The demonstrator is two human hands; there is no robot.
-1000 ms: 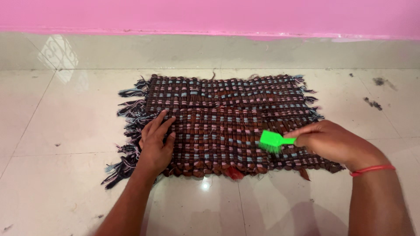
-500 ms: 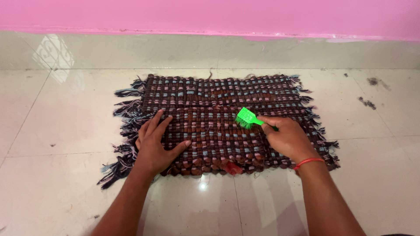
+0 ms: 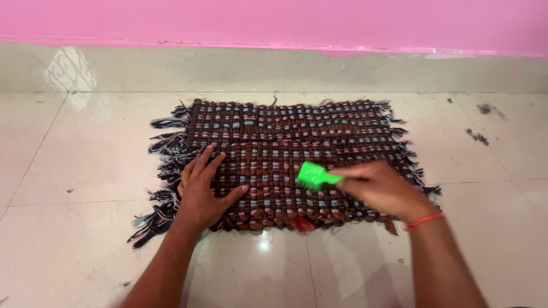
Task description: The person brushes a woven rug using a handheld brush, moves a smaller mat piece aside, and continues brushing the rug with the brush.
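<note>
Floor (image 3: 85,245): glossy cream tiles, thin grout lines, light glare near front edge. Far edge meets tiled skirting under pink wall. Woven rag mat (image 3: 285,137) lies flat on floor, centred, long side parallel to far edge; brown with pink and pale blue strips, loose fringe at left and right ends. Dark lint clumps (image 3: 475,136) on tiles near far right corner, well apart from mat. Small dark specks on left tiles.
</note>
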